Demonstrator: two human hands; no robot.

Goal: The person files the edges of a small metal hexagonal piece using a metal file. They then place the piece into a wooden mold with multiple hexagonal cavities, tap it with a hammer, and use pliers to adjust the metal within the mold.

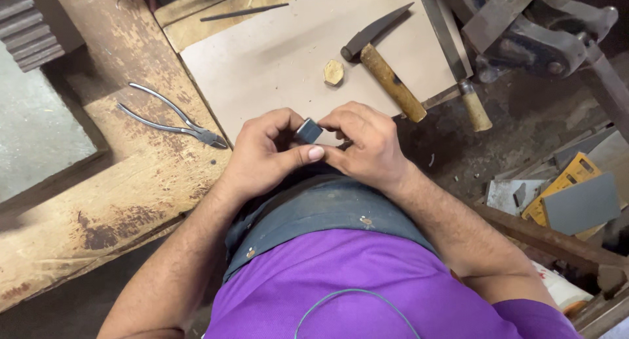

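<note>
Near the middle of the frame both hands meet over the edge of a worn wooden bench (124, 201), pinching one small grey-blue block (308, 130) between them. The left hand (265, 157) curls in from the left with its thumb stretched rightward underneath the block, and the right hand (367, 146) closes on it from the right with its fingers bent over the top; both grips are narrow and shut on the block, which shows only its upper corner above the fingertips. The block sits tilted, one flat face turned up and to the left; it looks about as wide as it is tall, so no long axis can be told. It lies directly between the two hands, no nearer to one than the other. Just above the hands lies a pale board (275, 57) carrying a small tan chip (333, 72) and a hammer (383, 60) whose wooden handle slants down to the right. A pair of pliers (173, 119) rests on the bench at the left, handles pointing toward the upper left.
</note>
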